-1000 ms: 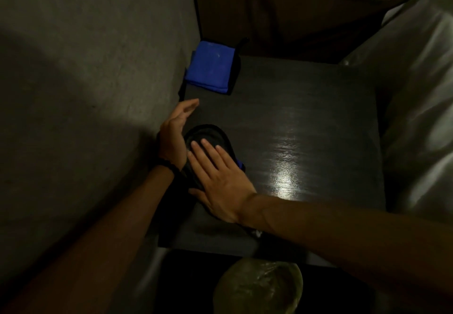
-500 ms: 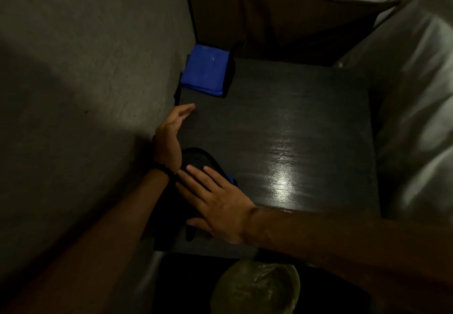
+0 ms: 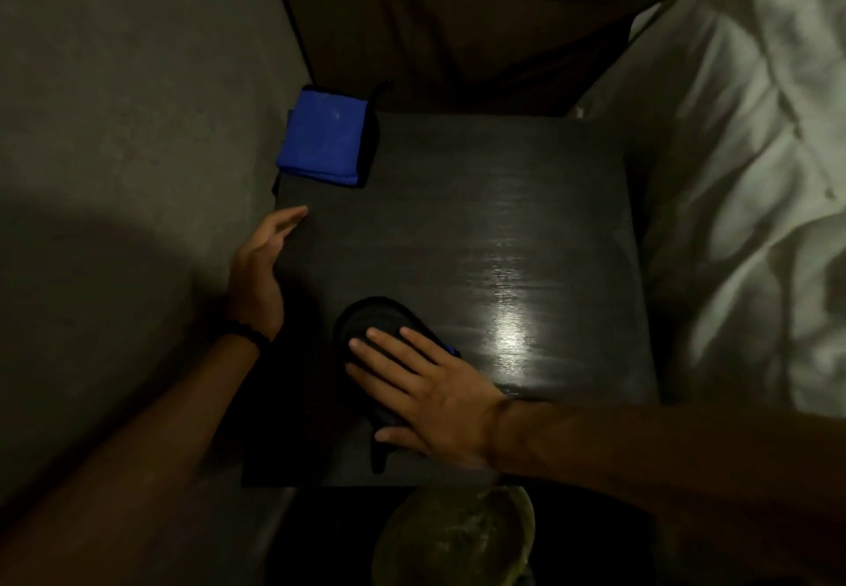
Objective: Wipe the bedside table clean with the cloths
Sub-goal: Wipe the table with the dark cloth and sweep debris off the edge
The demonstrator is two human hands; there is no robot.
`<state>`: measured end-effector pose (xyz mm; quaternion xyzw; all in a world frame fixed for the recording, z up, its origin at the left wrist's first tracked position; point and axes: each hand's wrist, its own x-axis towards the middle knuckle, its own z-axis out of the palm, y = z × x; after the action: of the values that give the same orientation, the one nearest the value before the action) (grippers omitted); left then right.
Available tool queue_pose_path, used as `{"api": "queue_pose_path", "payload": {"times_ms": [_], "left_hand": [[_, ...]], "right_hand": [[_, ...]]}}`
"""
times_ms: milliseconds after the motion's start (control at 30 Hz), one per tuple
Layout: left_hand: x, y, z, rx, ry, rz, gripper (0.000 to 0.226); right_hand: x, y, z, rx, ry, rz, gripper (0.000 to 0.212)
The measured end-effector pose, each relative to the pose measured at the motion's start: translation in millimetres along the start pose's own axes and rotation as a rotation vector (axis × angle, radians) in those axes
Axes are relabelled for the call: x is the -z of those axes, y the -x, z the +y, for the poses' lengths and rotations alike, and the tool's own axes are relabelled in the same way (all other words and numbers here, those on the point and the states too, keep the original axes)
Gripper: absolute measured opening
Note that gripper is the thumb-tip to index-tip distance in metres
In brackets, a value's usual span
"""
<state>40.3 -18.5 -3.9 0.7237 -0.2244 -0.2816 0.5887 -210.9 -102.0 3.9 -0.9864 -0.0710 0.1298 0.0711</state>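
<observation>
A: Head view. Any writing or brand marks?

B: None legible; the light is too dim. Dark wood-grain tabletop (image 3: pixel 458 228) with a glare patch right of centre.

A: Right hand?

B: Right hand (image 3: pixel 425 395) lies flat, palm down, fingers spread, pressing a dark cloth (image 3: pixel 375 322) onto the near-left part of the tabletop. A sliver of blue shows at the cloth's edge by the fingers. Forearm enters from the lower right.

A: Left hand?

B: Left hand (image 3: pixel 261 265) stands on edge against the tabletop's left side, fingers straight and together, holding nothing. Dark band at the wrist.

A: Other cloth?

B: Folded blue cloth (image 3: pixel 322 139) at the far-left corner, well apart from both hands. White bedding (image 3: pixel 741 182) to the right, grey wall (image 3: pixel 128 127) to the left.
</observation>
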Motion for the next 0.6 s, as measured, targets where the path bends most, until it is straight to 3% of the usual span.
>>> {"api": "queue_pose_path", "payload": {"times_ms": [200,400,600], "left_hand": [[-3,2,1,0.007,-0.022,0.021,0.041],[-4,-1,-1,-0.007,-0.039,0.002,0.054],[-10,1,7,0.002,0.007,0.049,0.039]], "right_hand": [[-2,41,24,-0.103,-0.01,-0.013,0.079],[-7,86,40,-0.233,-0.028,-0.015,0.079],[-12,128,55,-0.34,-0.048,-0.021,0.079]]}}
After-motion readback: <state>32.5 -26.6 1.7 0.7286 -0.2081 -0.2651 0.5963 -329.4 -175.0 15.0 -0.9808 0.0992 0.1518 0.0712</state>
